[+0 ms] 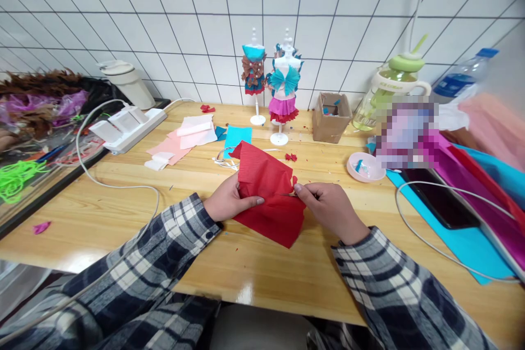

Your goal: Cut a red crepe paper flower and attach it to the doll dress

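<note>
My left hand (232, 197) grips a sheet of red crepe paper (270, 197) at its left side, the thumb lying on top. On the paper's right side, my right hand (326, 205) is closed on small scissors (290, 194), whose thin blades lie against the red paper; their handles are mostly hidden by the fingers. A small red scrap (295, 180) sticks up beside the blades. Behind the paper, a red bow-shaped piece (291, 157) lies on the wooden table (197, 240).
Two dressed mini mannequins (286, 82) stand at the back, beside a cardboard box (331, 117). A pink bowl (366, 167), phone (441, 198) and coloured paper lie right. Left are paper pieces (197, 131), a power strip (129, 131) and a cable.
</note>
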